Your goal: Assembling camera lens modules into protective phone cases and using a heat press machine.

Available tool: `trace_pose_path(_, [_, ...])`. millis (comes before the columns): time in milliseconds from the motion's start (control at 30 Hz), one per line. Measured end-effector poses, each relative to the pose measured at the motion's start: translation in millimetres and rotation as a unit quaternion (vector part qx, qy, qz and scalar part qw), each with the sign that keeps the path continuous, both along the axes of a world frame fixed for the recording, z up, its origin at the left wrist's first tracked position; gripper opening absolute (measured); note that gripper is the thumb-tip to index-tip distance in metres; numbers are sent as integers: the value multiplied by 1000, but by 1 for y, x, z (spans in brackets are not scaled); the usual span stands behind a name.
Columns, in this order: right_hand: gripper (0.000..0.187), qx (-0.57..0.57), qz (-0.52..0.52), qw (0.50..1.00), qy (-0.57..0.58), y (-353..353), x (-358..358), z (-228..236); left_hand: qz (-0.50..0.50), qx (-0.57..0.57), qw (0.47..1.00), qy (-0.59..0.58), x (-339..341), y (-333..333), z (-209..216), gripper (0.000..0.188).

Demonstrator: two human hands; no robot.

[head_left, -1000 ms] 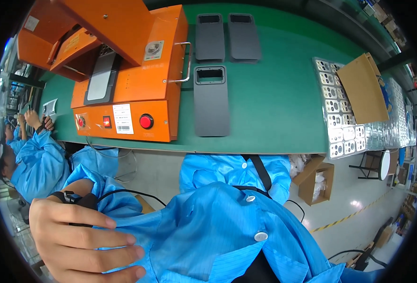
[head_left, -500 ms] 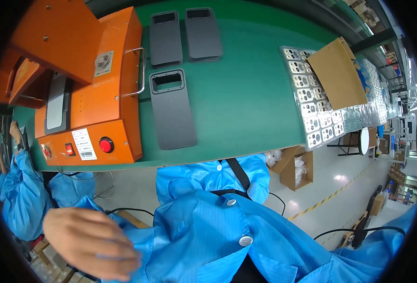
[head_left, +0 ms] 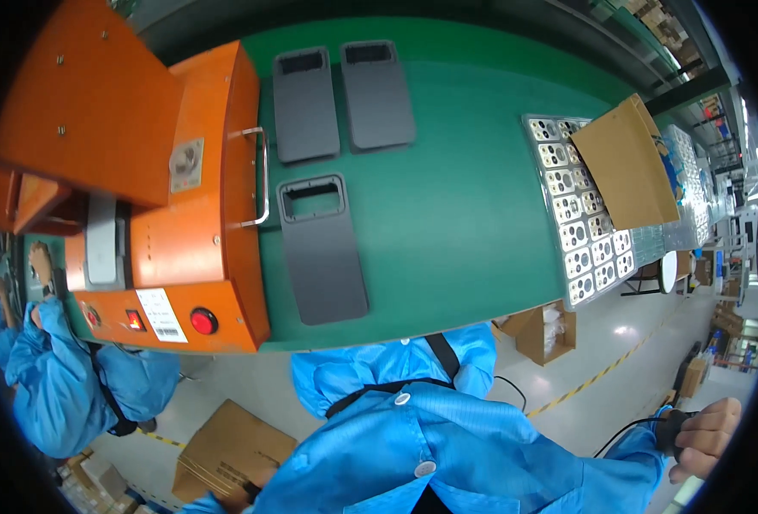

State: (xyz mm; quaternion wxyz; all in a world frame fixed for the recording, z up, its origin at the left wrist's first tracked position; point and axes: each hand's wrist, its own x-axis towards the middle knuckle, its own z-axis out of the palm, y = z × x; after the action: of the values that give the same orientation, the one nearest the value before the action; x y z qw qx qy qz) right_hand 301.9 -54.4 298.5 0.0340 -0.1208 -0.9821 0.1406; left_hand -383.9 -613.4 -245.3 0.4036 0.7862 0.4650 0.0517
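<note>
My right hand (head_left: 711, 437) is raised at the lower right, away from the table, its fingers curled in. What they hold, if anything, is hidden. A black band with a cable (head_left: 669, 433) sits at that wrist. Only a dim, blurred bit of my left hand (head_left: 240, 497) shows at the lower edge, before a flat brown cardboard piece (head_left: 229, 450); its fingers cannot be made out. On the green table (head_left: 456, 214) lie three dark grey panels with a rectangular cutout: a near one (head_left: 326, 265), a far left one (head_left: 307, 111) and a far right one (head_left: 381, 103).
An orange press machine (head_left: 182, 248) with a metal handle (head_left: 265, 176) and red button (head_left: 203, 321) stands left, a grey plate (head_left: 102, 244) inside. Clear trays of small parts (head_left: 580, 231) lie right under a cardboard box (head_left: 623, 163). A co-worker's blue sleeve (head_left: 53, 377) is far left.
My left hand has dropped from the lower left to the bottom edge. My right hand has come into view at the lower right. The whole view has shifted, so the table sits lower.
</note>
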Motion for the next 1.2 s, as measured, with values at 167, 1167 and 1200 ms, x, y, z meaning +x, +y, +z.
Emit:
trace_pose_path(167, [36, 31, -64, 997, 6, -20, 1, -7, -32, -42, 999, 6, -32, -34, -78, 39])
trace_pose_path(1167, [27, 86, -98, 987, 89, 12, -28, -66, -91, -345, 933, -48, 91, 121, -75, 32])
trace_pose_path(1200, [27, 89, -101, 987, 89, 13, -31, -66, -95, -354, 929, -50, 93, 143, -61, 32])
